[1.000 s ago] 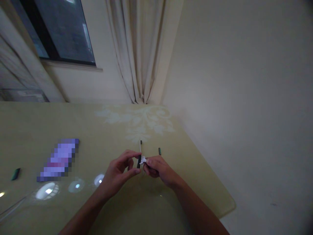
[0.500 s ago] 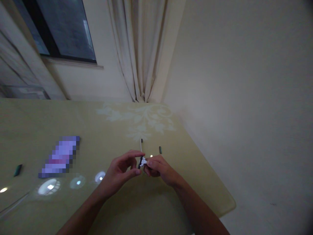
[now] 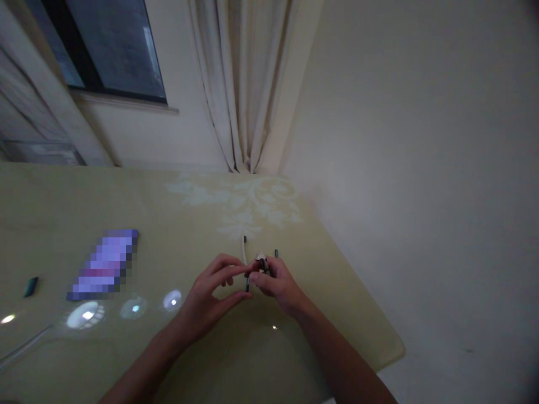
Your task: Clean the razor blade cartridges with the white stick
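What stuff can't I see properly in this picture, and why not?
All in the head view:
- Dark piece in the left hand: too small for markings, its upper end covered by fingers.
- Silvery piece in the right hand: partly covered by fingers, too small to tell its details.
- Pale strip: near end hidden by the left hand.
- Purple slab: blurred into squares.
- Table: cut off by the left edge.

pale wall (image 3: pixel 421 140) | dark-framed window (image 3: pixel 122 50) | cream curtains (image 3: pixel 248 73) | glossy table (image 3: pixel 345 303) | light reflections (image 3: pixel 87 315)

Dark strip (image 3: pixel 247 284), silvery piece (image 3: pixel 261 257), yellow-green tabletop (image 3: pixel 337 314) with white floral scroll (image 3: pixel 193 194), cream curtain (image 3: pixel 242 84)
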A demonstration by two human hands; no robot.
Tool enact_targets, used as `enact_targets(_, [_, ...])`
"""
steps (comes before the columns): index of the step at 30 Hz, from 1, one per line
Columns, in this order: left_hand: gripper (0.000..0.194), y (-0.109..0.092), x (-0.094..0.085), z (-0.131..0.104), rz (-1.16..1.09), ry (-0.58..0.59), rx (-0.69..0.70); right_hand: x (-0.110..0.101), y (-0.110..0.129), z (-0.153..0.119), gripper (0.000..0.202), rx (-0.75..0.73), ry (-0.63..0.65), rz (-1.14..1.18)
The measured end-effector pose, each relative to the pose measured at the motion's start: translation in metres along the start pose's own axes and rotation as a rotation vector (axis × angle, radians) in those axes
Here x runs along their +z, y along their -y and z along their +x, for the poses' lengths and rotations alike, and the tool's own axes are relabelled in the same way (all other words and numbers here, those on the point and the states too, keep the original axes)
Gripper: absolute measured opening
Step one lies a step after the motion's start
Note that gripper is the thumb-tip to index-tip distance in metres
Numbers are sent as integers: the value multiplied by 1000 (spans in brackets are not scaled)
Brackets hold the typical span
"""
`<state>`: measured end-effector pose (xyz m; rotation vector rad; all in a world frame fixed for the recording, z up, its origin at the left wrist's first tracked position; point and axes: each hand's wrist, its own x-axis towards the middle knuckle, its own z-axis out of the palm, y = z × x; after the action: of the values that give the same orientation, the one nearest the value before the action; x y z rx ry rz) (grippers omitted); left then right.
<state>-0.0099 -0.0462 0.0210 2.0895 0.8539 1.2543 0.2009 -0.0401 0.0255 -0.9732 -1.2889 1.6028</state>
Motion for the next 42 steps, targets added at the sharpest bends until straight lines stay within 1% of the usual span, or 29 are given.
enact_targets(4, [46, -1, 3, 0, 21, 1, 17, 0, 1, -2, 35, -15, -4, -54])
enact_targets(12, [46, 0, 4, -1, 35, 21, 30, -1, -1, 1, 31, -15, 41, -39])
enact_targets(14, [47, 0, 3, -2, 61, 8, 50, -1, -1, 1, 34, -9, 56, -40])
enact_targets(18, [45, 1, 4, -3, 121, -44, 95, 1, 3, 0, 35, -5, 38, -68])
enact_targets(24, [45, 3, 4, -5, 166, -27, 85, 1, 5, -1, 35, -15, 58, -81])
enact_targets(27, [40, 2, 5, -4, 163, -50, 109, 0, 4, 0, 34, -35, 72, -100])
enact_targets(30, [39, 1, 6, -4, 159, -56, 114, 0, 3, 0, 33, -50, 103, -90])
enact_targets(37, [47, -1, 2, -2, 120, -18, 102, -4, -2, 2, 34, -29, 145, -33])
enact_targets(42, [49, 0, 0, -1, 60, 41, 61, -4, -3, 1, 35, 7, 130, -12])
